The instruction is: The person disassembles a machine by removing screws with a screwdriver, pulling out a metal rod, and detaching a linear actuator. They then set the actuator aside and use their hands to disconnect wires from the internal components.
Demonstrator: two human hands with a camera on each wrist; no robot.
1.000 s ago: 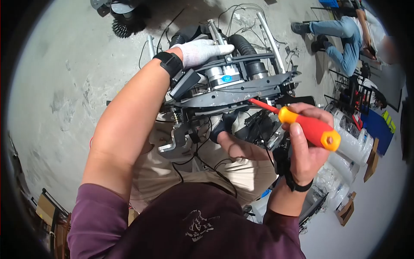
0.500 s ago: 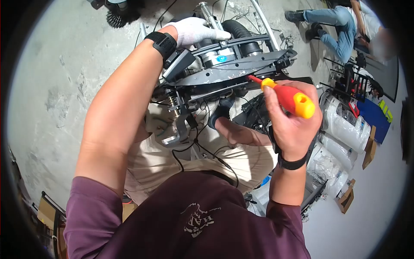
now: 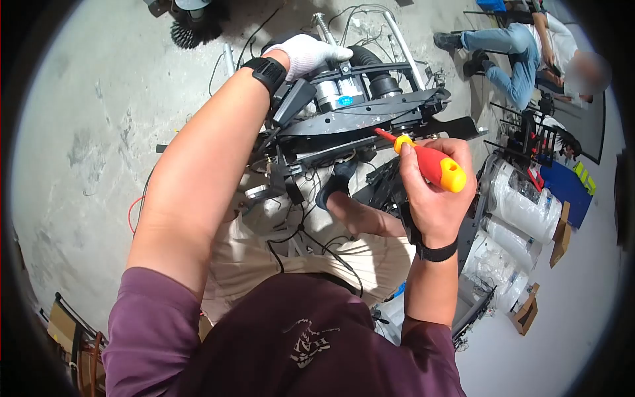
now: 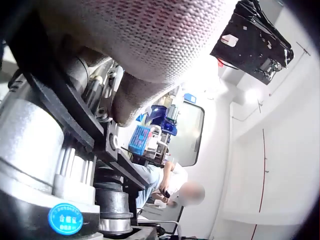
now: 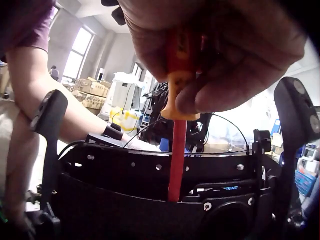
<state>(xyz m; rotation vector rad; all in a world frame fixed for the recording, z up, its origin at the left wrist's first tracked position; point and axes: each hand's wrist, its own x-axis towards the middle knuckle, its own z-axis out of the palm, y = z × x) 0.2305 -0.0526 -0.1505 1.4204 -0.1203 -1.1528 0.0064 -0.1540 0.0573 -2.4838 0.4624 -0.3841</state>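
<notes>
A grey and black metal machine assembly (image 3: 357,119) stands before me, with a curved grey plate facing me. My left hand (image 3: 309,56), in a white knit glove, grips the linkage at its top. In the left wrist view the gloved thumb (image 4: 131,100) lies along a black bracket, while other fingers are largely hidden behind. My bare right hand (image 3: 438,192) grips a red and yellow screwdriver (image 3: 433,165), thumb against its yellow collar. Its red shaft (image 5: 177,162) runs into the gap behind the black front plate (image 5: 115,205); the tip is hidden there.
Black cables (image 3: 301,231) hang between my legs below the machine. A round brush (image 3: 188,32) is on the far left floor. At the far right sits a person (image 3: 529,59) in jeans. Plastic-wrapped white rolls (image 3: 522,198) lie to my right.
My right hand and the screwdriver have moved left and closer to the machine, and less of the red shaft shows. My left hand keeps its place on the machine; the head view has shifted slightly.
</notes>
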